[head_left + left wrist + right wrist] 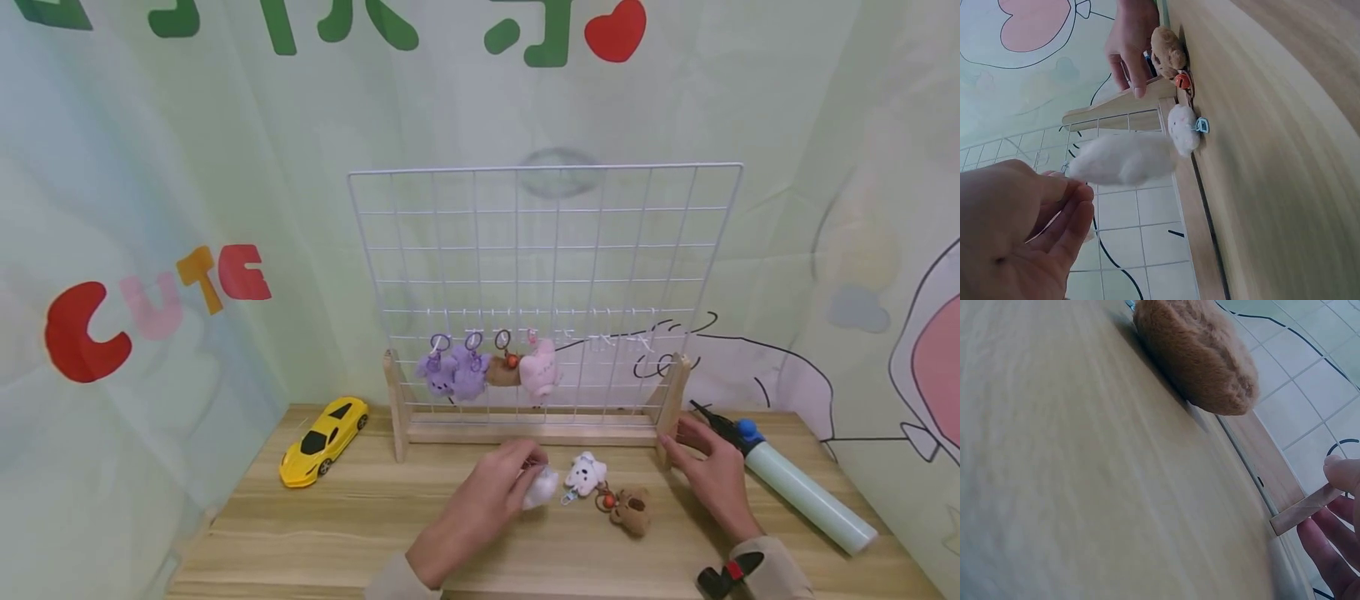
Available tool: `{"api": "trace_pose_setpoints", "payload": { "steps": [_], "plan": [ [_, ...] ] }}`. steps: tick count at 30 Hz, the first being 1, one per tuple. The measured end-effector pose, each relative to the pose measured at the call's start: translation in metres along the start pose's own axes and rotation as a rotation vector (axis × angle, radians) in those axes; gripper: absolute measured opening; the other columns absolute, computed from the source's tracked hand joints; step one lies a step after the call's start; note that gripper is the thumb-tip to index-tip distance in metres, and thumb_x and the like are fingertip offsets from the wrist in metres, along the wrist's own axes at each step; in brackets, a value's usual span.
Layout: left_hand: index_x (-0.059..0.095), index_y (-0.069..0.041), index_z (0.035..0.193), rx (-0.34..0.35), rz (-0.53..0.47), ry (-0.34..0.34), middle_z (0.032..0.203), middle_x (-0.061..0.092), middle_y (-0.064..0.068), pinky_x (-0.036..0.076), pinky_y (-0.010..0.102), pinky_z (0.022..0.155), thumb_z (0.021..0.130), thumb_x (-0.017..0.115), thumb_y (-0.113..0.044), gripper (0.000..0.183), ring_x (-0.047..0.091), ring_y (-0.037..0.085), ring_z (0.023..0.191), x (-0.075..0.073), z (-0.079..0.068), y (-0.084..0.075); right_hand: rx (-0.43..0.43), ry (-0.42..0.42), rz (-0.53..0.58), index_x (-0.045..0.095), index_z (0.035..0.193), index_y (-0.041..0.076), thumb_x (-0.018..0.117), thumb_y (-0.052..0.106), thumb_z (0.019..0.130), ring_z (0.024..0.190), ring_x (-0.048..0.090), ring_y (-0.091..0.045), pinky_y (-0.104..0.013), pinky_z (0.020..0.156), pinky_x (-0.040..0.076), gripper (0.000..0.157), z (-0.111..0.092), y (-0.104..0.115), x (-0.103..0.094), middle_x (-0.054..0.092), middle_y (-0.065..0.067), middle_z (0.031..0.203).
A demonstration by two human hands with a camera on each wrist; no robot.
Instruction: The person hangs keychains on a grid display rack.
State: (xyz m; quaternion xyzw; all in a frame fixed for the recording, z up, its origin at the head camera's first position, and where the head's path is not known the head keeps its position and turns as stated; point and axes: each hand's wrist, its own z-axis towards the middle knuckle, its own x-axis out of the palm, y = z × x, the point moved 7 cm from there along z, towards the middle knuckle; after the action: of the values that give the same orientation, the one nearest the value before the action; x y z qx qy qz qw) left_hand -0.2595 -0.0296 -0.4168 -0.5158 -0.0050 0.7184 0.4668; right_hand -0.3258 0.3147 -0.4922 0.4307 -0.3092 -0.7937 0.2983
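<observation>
My left hand [483, 498] pinches a small white plush keychain [540, 489] just above the table, and this plush [1124, 159] looks blurred in the left wrist view. At the rack's right end, my right hand [712, 471] grips the wooden upright [672, 408], thumb on one side and fingers on the other in the right wrist view. Between the hands lie a white plush keychain [586, 474] with a light blue clasp and a brown bear plush keychain [632, 511] with an orange bell. A white wire grid rack [555, 250] stands behind them.
Two purple plushes [468, 372], a brown plush [503, 372] and a pink plush [540, 367] hang from the rack's hooks, with bare hooks [637, 342] to their right. A yellow toy car [325, 442] stands at left. A pale green cylinder [810, 496] with a black nozzle lies at right.
</observation>
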Motion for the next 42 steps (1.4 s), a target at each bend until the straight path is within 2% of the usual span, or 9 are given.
{"api": "trace_pose_setpoints", "payload": {
  "steps": [5, 8, 13, 17, 21, 27, 36, 39, 42],
  "plan": [
    [0.072, -0.010, 0.111, 0.009, -0.038, -0.085, 0.107, 0.080, 0.005, 0.064, 0.023, 0.090, 0.104, 0.071, -0.007, 0.008, 0.076, 0.013, 0.100, -0.012, 0.004, 0.001, 0.010, 0.007, -0.009, 0.075, 0.130, 0.004, 0.086, 0.026, 0.095, 0.099, 0.078, -0.015, 0.000, 0.071, 0.049, 0.043, 0.000, 0.001, 0.001, 0.081, -0.022, 0.117],
    [0.074, -0.011, 0.110, 0.029, -0.063, -0.129, 0.106, 0.082, 0.005, 0.065, 0.023, 0.088, 0.101, 0.075, -0.004, 0.011, 0.077, 0.012, 0.095, -0.017, 0.006, 0.000, 0.014, 0.008, -0.010, 0.075, 0.129, 0.004, 0.086, 0.027, 0.095, 0.100, 0.078, -0.018, 0.000, 0.071, 0.049, 0.042, 0.000, 0.001, 0.001, 0.081, -0.022, 0.117],
    [0.076, -0.011, 0.111, -0.002, -0.107, -0.146, 0.107, 0.082, 0.005, 0.065, 0.024, 0.087, 0.099, 0.076, -0.004, 0.014, 0.077, 0.010, 0.092, -0.023, 0.006, 0.003, 0.020, 0.006, -0.002, 0.075, 0.128, 0.003, 0.087, 0.026, 0.095, 0.098, 0.075, -0.007, -0.001, 0.071, 0.049, 0.042, 0.000, 0.000, 0.000, 0.081, -0.022, 0.115],
    [0.077, -0.012, 0.110, -0.059, -0.168, -0.171, 0.105, 0.083, 0.003, 0.067, 0.031, 0.086, 0.099, 0.076, -0.005, 0.014, 0.079, 0.012, 0.092, -0.029, 0.007, 0.005, 0.016, 0.011, 0.014, 0.076, 0.126, 0.002, 0.087, 0.025, 0.094, 0.097, 0.075, -0.005, -0.001, 0.072, 0.051, 0.041, 0.001, 0.000, 0.001, 0.082, -0.022, 0.114],
    [0.076, -0.009, 0.110, -0.085, -0.222, -0.207, 0.102, 0.083, 0.004, 0.068, 0.029, 0.082, 0.100, 0.076, -0.007, 0.011, 0.080, 0.014, 0.091, -0.035, 0.011, 0.003, 0.014, 0.006, 0.012, 0.076, 0.126, 0.003, 0.087, 0.025, 0.094, 0.097, 0.074, -0.003, -0.001, 0.072, 0.050, 0.041, 0.001, -0.001, 0.000, 0.082, -0.021, 0.114],
    [0.077, -0.008, 0.111, -0.105, -0.264, -0.259, 0.097, 0.082, 0.005, 0.066, 0.020, 0.077, 0.099, 0.078, -0.005, 0.013, 0.079, 0.013, 0.086, -0.044, 0.019, -0.003, 0.023, 0.020, 0.009, 0.076, 0.127, 0.003, 0.086, 0.029, 0.096, 0.095, 0.068, 0.009, 0.000, 0.072, 0.049, 0.042, -0.001, -0.002, 0.000, 0.081, -0.023, 0.115],
    [0.077, -0.010, 0.104, -0.063, -0.220, -0.348, 0.094, 0.083, 0.003, 0.066, 0.023, 0.078, 0.097, 0.082, -0.012, 0.009, 0.079, 0.012, 0.085, -0.058, 0.033, -0.016, 0.018, 0.015, 0.027, 0.075, 0.127, 0.002, 0.085, 0.026, 0.096, 0.094, 0.063, 0.015, -0.001, 0.071, 0.051, 0.040, -0.002, -0.003, 0.002, 0.081, -0.024, 0.115],
    [0.077, -0.010, 0.103, -0.068, -0.244, -0.374, 0.096, 0.083, 0.004, 0.066, 0.024, 0.083, 0.098, 0.082, -0.014, 0.009, 0.080, 0.013, 0.089, -0.060, 0.038, -0.018, 0.010, 0.008, 0.040, 0.076, 0.126, 0.002, 0.085, 0.024, 0.096, 0.093, 0.062, 0.018, -0.001, 0.072, 0.052, 0.038, -0.002, -0.004, 0.002, 0.081, -0.024, 0.114],
    [0.076, -0.010, 0.103, -0.100, -0.291, -0.387, 0.098, 0.082, 0.004, 0.066, 0.023, 0.082, 0.098, 0.082, -0.015, 0.009, 0.080, 0.015, 0.091, -0.060, 0.042, -0.019, 0.007, 0.003, 0.045, 0.076, 0.125, 0.002, 0.085, 0.022, 0.096, 0.093, 0.061, 0.019, -0.001, 0.072, 0.052, 0.037, -0.001, -0.005, 0.003, 0.081, -0.023, 0.113]
  ]
}}
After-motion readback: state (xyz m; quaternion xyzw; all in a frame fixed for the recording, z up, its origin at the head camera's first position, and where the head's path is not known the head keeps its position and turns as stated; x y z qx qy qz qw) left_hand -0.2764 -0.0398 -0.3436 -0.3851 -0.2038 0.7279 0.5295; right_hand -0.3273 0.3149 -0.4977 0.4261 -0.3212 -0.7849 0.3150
